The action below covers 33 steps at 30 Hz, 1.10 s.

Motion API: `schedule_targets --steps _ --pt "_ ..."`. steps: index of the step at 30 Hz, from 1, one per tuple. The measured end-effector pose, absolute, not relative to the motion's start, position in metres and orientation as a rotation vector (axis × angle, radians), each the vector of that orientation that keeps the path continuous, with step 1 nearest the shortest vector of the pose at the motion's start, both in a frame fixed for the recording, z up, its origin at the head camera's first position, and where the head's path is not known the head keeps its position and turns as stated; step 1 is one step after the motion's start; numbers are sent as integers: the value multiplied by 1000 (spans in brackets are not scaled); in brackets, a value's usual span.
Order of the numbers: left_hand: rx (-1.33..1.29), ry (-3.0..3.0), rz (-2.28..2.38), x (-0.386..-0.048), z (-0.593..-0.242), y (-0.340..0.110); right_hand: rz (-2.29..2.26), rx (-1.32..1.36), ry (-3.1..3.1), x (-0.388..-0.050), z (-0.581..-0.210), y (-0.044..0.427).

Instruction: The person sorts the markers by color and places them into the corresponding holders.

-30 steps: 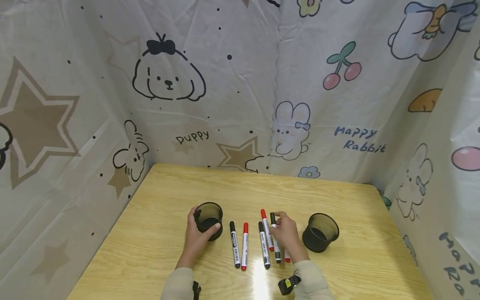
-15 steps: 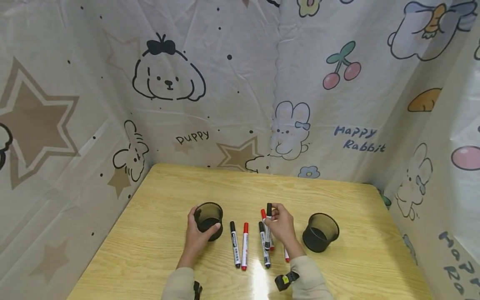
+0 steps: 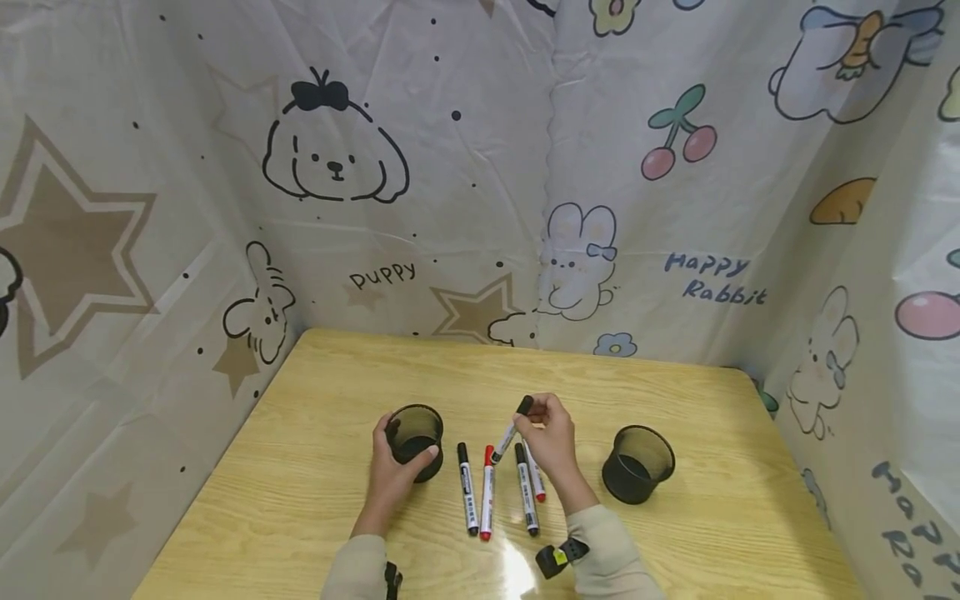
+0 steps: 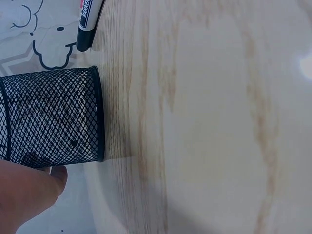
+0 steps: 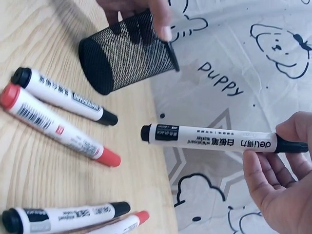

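Observation:
My left hand (image 3: 392, 473) grips a black mesh pen cup (image 3: 420, 423) standing on the table, thumb over the near side. In the left wrist view the cup's mesh wall (image 4: 53, 117) shows beside the thumb. My right hand (image 3: 553, 433) pinches a black whiteboard marker (image 5: 209, 136) by its cap end, lifted and tilted, its other end pointing down and left. Beneath and around it lie a black marker (image 3: 467, 489) and a red marker (image 3: 487, 500) side by side. Another black marker (image 3: 527, 492) and a red marker (image 3: 536, 477) lie closer to my right wrist.
A second mesh pen cup (image 3: 637, 483) stands on the right of the wooden table (image 3: 705, 433). Patterned cloth (image 3: 465, 167) hangs behind and along both sides. My right forearm covers part of the table between the markers and that cup.
My right hand has lifted the black marker from the group on the right and carried it leftward, above the red marker. My left hand keeps its hold on the cup.

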<state>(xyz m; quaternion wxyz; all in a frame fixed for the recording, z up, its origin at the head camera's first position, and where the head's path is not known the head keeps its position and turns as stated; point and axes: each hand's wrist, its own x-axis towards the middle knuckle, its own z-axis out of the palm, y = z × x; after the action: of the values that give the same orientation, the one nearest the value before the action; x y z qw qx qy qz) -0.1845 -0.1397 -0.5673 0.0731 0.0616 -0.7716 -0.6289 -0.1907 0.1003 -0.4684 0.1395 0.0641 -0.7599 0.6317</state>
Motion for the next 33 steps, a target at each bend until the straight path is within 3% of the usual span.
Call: schedule_targets --steps 15,33 --pt "196 -2326 -1896 -183 -567 -140 1962 157 -2030 -187 -447 83" --pt "158 -2319 -1879 -183 -569 -140 2092 280 -2018 -185 -450 58"
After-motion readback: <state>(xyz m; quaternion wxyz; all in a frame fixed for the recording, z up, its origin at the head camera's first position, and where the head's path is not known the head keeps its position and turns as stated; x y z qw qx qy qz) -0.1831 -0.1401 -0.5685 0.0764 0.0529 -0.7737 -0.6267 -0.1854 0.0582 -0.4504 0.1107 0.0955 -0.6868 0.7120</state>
